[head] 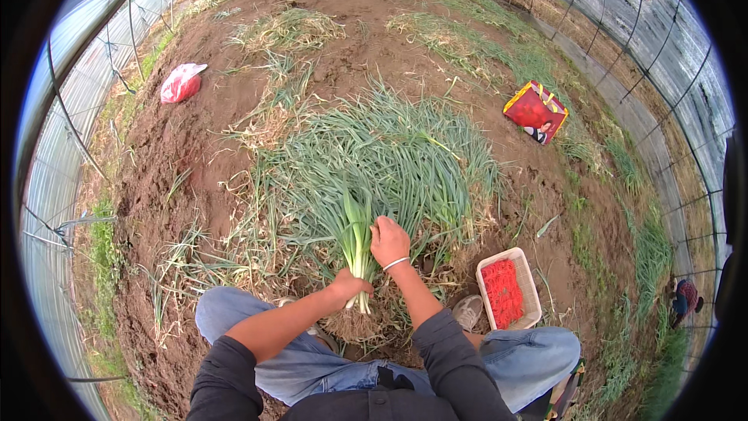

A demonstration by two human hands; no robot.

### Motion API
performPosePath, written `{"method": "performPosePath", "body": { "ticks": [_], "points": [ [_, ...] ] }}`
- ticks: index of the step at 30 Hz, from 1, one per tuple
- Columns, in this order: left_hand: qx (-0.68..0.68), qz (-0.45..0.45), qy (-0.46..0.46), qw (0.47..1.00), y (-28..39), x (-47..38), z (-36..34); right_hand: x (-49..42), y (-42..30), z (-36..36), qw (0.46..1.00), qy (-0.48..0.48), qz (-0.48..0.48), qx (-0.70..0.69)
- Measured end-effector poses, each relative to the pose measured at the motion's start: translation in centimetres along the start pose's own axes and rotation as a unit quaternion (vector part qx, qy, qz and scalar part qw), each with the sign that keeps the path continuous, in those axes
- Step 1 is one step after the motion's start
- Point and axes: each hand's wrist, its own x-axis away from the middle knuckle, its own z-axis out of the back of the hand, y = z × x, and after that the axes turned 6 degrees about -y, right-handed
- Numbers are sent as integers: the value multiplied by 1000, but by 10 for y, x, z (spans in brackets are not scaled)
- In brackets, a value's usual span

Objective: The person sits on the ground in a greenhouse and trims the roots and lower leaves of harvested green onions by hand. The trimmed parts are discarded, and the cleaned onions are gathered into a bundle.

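My left hand (350,285) is wrapped around the pale lower stems of a bunch of green onions (357,240). The white stem ends and roots stick out below the fist, and the green leaves point away from me. Beside the bunch, on its right, is my right hand (390,241) with its fingers curled in and a pale bracelet at the wrist. Whether a leaf is pinched between those fingertips is hidden. Just beyond both hands spreads a large heap of green onions (380,152) on the soil. Dry roots (355,326) lie beneath the bunch, between my feet.
By my right shoe (468,311) stands a cream plastic basket (533,304) holding red strips (502,293). A red shopping bag (534,111) sits at right, a plastic bag with red contents (182,83) at left. Another person (685,299) is at the far right, near the greenhouse wall (672,58).
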Motion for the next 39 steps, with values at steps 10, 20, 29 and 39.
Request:
{"method": "performPosePath", "body": {
  "ticks": [10,20,29,39],
  "points": [
    [335,-103,-80,933,96,58,29,26,131,34,719,304,-452,-432],
    [257,-65,68,962,87,-5,56,57,79,-48,878,-223,-423,-1],
    [163,24,54,985,60,-28,49,72,73,-12,796,132,-310,-502],
    [220,16,-20,975,70,-26,40,85,18,-1,971,-73,-73,-217]
  ]
}}
